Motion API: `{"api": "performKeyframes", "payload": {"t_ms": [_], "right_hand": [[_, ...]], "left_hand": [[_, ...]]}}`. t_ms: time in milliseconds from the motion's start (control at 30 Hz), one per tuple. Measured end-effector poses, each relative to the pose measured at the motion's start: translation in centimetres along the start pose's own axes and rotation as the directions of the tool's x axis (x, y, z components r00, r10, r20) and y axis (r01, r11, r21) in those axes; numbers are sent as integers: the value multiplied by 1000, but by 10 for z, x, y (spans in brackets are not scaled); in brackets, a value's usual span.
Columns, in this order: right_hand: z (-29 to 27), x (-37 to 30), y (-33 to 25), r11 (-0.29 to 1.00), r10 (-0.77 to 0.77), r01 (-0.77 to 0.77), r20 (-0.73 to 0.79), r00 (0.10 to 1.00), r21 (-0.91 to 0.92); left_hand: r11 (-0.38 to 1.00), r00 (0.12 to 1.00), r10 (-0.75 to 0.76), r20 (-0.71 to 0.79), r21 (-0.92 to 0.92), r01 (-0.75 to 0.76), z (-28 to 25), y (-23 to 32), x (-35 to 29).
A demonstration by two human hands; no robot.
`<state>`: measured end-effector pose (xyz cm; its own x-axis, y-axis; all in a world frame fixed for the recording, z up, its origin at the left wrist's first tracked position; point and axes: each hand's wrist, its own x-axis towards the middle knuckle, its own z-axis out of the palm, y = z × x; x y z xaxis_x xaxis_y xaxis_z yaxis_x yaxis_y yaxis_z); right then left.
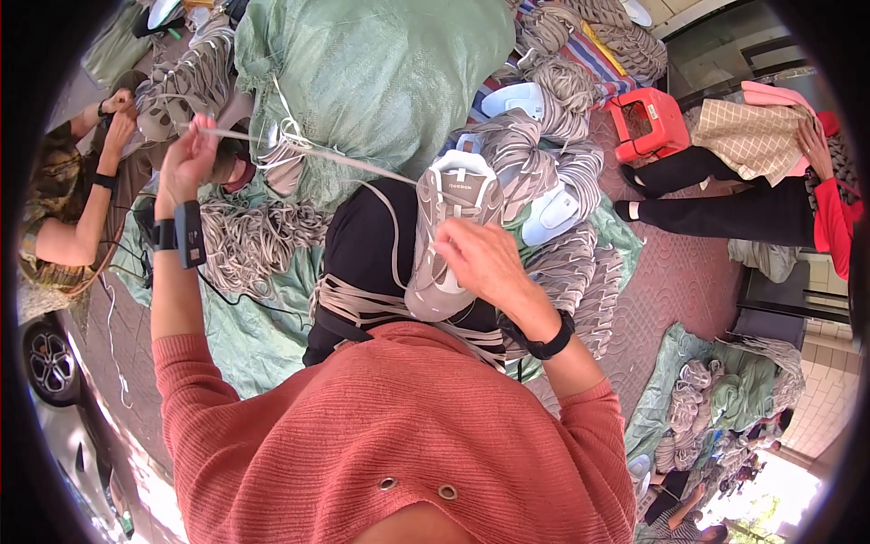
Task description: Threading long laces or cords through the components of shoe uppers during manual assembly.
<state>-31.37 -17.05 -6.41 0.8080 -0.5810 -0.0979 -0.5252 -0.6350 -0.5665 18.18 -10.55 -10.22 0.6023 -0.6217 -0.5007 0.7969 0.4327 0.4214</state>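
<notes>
A grey-brown sneaker [458, 195] rests on my lap with its heel pointing away from me. From it a pale shoelace [335, 160] runs taut to the upper left. My left hand [186, 161], raised far out to the left, pinches that lace between its fingers. Another length of lace [399, 240] hangs slack along the shoe's left side. My right hand [485, 263] lies over the sneaker's lacing area with its fingers curled onto the upper; the fingertips are partly hidden. Several loose laces [362, 304] lie across my dark-trousered thighs.
A big green woven sack [381, 82] stands ahead. Piles of laces [258, 240] and shoe uppers [575, 281] flank me, with pale blue shoe forms [551, 213] at right. A co-worker's hands [118, 122] are at far left. Beside a red plastic stool [651, 125], another person sits at right.
</notes>
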Motion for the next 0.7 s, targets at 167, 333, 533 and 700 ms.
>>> {"api": "performKeyframes", "payload": {"t_ms": [167,333,533,700], "right_hand": [[12,6,23,936,-176,111,-171,969,-333],[20,15,33,900,-295,197,-212,932,-390],[9,4,34,945,-284,227,-246,927,-237],[-17,-14,28,591,93,-113,72,993,799]], "left_hand": [[998,997,-64,46,7,63,9,-24,-12],[992,961,-101,258,95,78,21,-26,-28],[991,989,-104,108,90,94,-26,-28,-14],[869,963,265,-42,443,-220,-47,-67,-25]]}}
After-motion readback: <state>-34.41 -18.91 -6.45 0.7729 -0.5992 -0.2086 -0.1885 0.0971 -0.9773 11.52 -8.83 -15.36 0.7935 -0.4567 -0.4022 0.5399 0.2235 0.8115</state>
